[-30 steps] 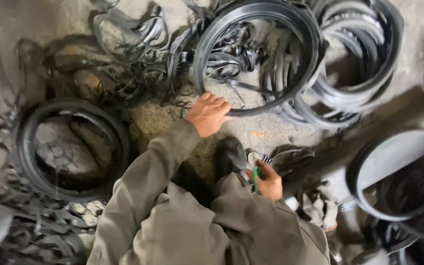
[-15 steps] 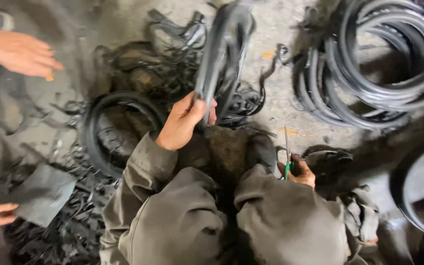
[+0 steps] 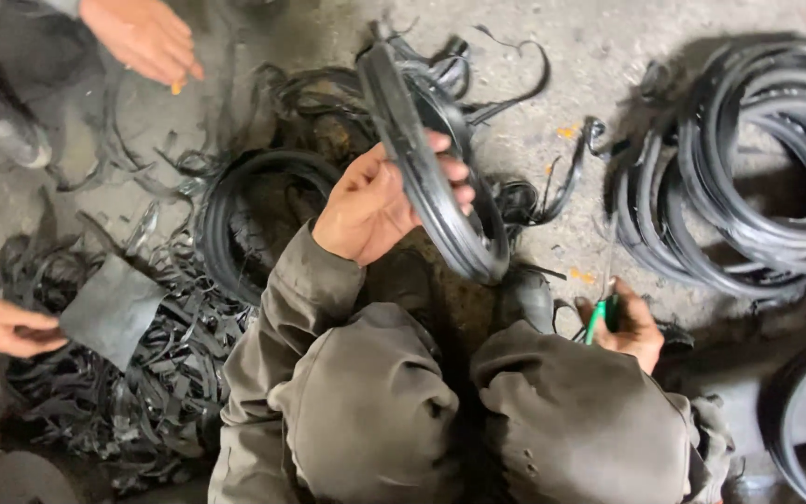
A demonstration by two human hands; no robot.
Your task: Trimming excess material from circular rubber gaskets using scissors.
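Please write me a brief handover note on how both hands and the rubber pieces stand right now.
Left hand: gripping a black rubber tyre ring, lifted upright over the knees.
Right hand: closed on a green-handled tool, low by the right knee.
Around: stacked rubber rings at right, cut rubber strips at left, where another person's hand holds a flat rubber piece.
Done: ring picked up. Left: no cut visible on it.

Four hands: own left (image 3: 370,201) and right (image 3: 629,327), two of co-workers (image 3: 142,37) (image 3: 2,325).
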